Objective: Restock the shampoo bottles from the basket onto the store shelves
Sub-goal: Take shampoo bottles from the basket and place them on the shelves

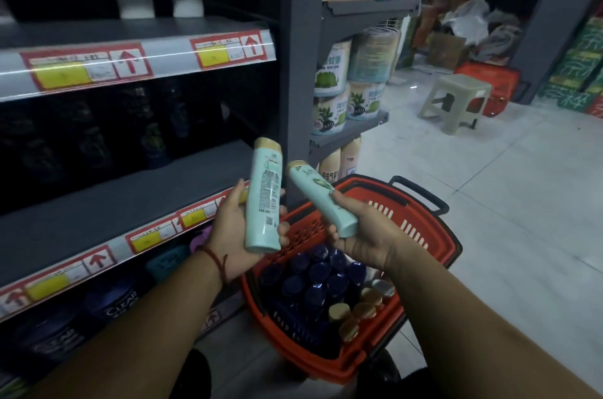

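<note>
At the left, the grey middle shelf (130,202) is bare near its front, with dark Clear bottles (120,300) on the shelf below. The left hand (233,235) grips a mint-green shampoo bottle (264,199) upright, gold cap up, in front of the shelf edge. Just beside it, the right hand (365,232) holds a second mint-green bottle (321,199) tilted with its cap toward the first. Under both hands the red basket (434,235) holds dark blue-capped bottles (313,281) and gold-capped bottles (355,313). Far right, a beige stool (456,101) stands on the tiled floor.
</note>
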Motion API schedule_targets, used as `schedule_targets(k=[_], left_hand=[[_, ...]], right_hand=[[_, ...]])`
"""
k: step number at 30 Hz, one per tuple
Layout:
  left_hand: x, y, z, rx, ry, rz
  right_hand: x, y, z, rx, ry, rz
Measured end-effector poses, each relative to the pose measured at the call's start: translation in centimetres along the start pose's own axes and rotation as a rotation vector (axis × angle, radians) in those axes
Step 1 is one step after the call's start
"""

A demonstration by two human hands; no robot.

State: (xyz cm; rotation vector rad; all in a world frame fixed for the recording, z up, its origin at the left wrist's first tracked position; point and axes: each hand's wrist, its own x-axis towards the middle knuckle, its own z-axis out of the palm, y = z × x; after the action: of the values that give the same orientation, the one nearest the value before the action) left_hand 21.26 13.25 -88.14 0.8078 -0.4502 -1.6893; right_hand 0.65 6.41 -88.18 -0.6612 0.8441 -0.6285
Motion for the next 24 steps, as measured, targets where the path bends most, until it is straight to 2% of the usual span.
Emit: schedule_targets(k=[4,10,14,17,24], left_hand=[[-0.3,0.5,-1.0,-0.064,0.002,0.016],[-0.6,1.0,-0.7,0.241,0.203,0.074],[-2.3,1.5,-0.5,0.186,0.144,0.126],[-4.8,2.7,-0.6,0.288,0.147,0.238],[-13.4,7.5,-0.1,0.432,0.266,0.423]], right_hand=[[0.7,0.0,0.0,0.116,-0.015,-0.057],[1.2,-0.2,0.3,-0.082,-0.050,-0.174],[1.1,-0.6,1.3,-0.083,-0.038,-0.253],[0.2,-1.3,2.5,-0.119,-0.064,-0.275],[-4.1,-2.8,10.3,-0.258,-0.273,-0.353]])
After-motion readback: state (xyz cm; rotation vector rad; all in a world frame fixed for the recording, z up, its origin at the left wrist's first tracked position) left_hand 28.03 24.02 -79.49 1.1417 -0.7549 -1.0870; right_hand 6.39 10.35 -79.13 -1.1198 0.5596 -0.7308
